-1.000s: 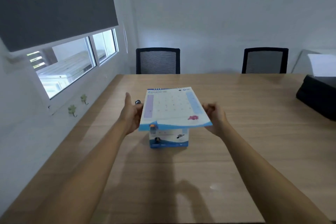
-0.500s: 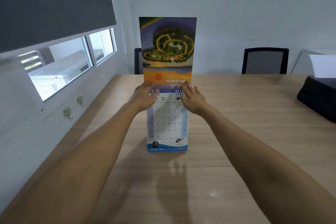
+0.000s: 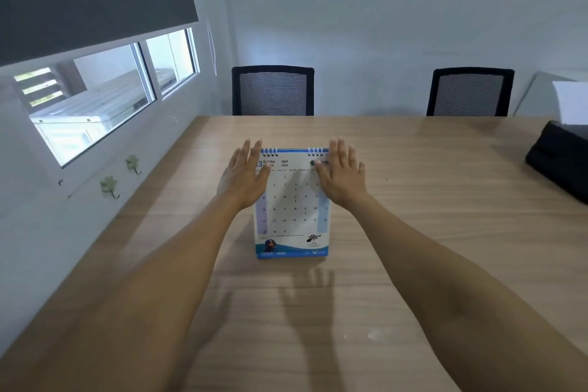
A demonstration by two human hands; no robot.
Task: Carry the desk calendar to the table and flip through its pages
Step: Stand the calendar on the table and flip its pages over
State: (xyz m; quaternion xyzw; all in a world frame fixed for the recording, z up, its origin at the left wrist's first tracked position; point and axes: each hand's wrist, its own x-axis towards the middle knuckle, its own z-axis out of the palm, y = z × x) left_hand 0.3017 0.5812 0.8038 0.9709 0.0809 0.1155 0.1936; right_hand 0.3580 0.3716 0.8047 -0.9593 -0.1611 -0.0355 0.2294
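A white and blue desk calendar (image 3: pixel 291 216) stands upright on the wooden table (image 3: pixel 413 200), its spiral binding on top and a March date grid facing me. My left hand (image 3: pixel 243 177) is flat with fingers apart over the calendar's upper left part. My right hand (image 3: pixel 342 173) is flat with fingers apart over its upper right part. Neither hand grips a page; whether the palms touch the sheet I cannot tell.
Two black mesh chairs (image 3: pixel 273 91) (image 3: pixel 470 92) stand at the table's far edge. A black bag (image 3: pixel 560 159) lies at the table's right side. A window (image 3: pixel 95 99) with a dark blind and small green hooks (image 3: pixel 109 186) line the left wall.
The page that I held horizontal, then raised upright with its picture side showing, has gone over the top. The March sheet now faces me, and both hands have let go and spread.
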